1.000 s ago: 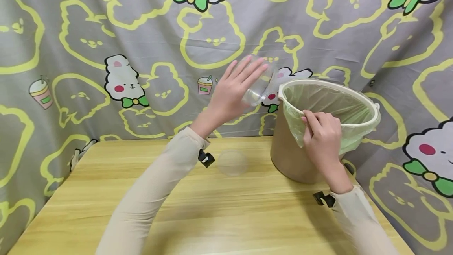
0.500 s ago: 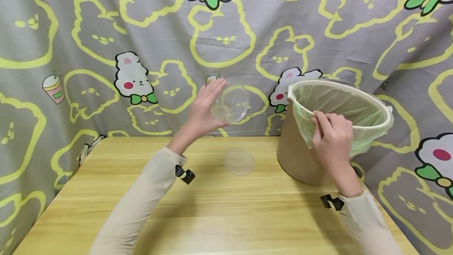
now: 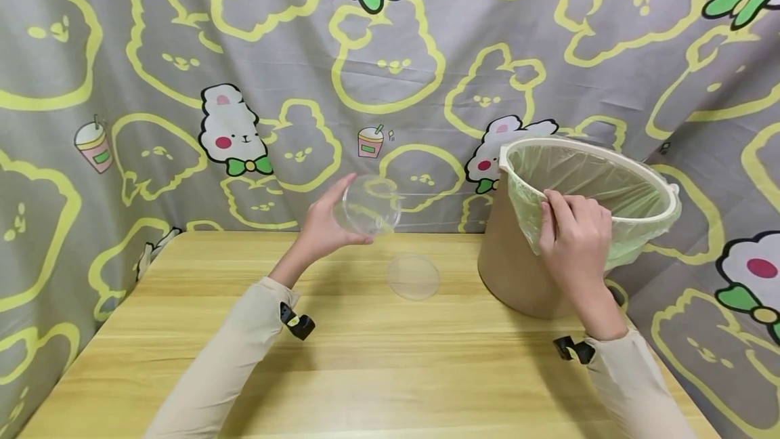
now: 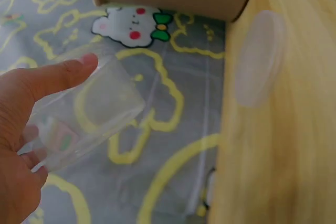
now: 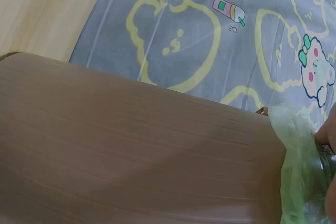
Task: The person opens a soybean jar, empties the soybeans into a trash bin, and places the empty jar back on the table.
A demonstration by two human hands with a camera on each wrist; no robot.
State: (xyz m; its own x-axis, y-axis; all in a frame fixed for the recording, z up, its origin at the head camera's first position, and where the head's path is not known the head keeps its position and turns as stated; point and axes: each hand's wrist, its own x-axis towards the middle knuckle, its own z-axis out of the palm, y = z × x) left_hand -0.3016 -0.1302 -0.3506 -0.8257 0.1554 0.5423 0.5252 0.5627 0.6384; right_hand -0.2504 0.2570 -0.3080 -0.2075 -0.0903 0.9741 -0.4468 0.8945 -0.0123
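Observation:
A clear plastic container (image 3: 373, 205) is in my left hand (image 3: 323, 225), held in the air above the table's back edge, thumb and fingers around its sides. In the left wrist view the container (image 4: 105, 103) looks see-through, with nothing visible inside. A clear round lid (image 3: 413, 276) lies flat on the table, below and to the right of it. With my right hand (image 3: 575, 232) I grip the near rim of a brown trash can (image 3: 512, 256). A pale green trash bag (image 3: 634, 242) lines the can and folds over its cream rim (image 3: 634, 166). The can's bottom is hidden.
The can stands at the back right of the wooden table (image 3: 390, 371). A grey patterned curtain (image 3: 274, 53) hangs right behind the table and along both sides.
My left hand has moved left and down with the container, away from the can. My right hand keeps its grip on the rim. The view has shifted slightly.

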